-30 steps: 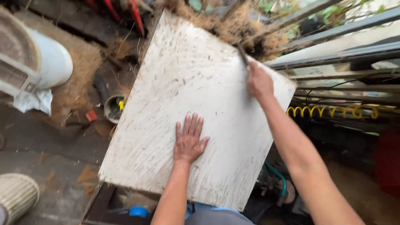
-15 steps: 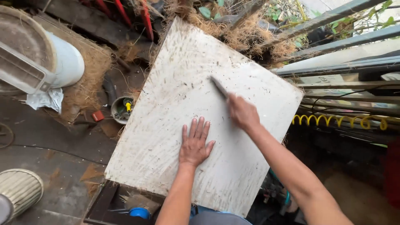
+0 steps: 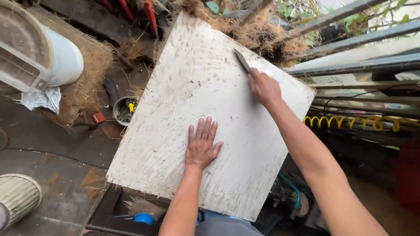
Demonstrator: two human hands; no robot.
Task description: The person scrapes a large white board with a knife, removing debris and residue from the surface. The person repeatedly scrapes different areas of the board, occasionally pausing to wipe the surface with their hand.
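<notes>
1. Head view, hands and thing: the left hand (image 3: 202, 146) lies flat and open, fingers spread, pressing on the middle of a large white board (image 3: 175, 131) that is streaked with dirt and fibre. The right hand (image 3: 264, 88) is closed around the handle of a flat scraper blade (image 3: 242, 60), whose tip rests on the board near its far right edge. The board lies tilted across the person's lap and a dark crate (image 3: 109, 214) below.

2. Head view, surroundings: brown fibre (image 3: 258, 32) is heaped past the far edge. To the left sit a white cylinder (image 3: 61, 59), a small round tub (image 3: 124, 110) and, lower, a ribbed basket (image 3: 17, 199). A yellow coil (image 3: 350, 122) runs along the right.

3. Doing the step well, as a judgement: keep the blade at a low angle so it lifts grime rather than gouging the board, work in long overlapping strokes, and keep the flat palm well clear of the blade's line while it pins the board.

4. Against the earlier frames: half a second ago the blade sat nearer the board's middle; it is now farther up, close to the far edge. The left hand has stayed in the same spot, flat and spread.
</notes>
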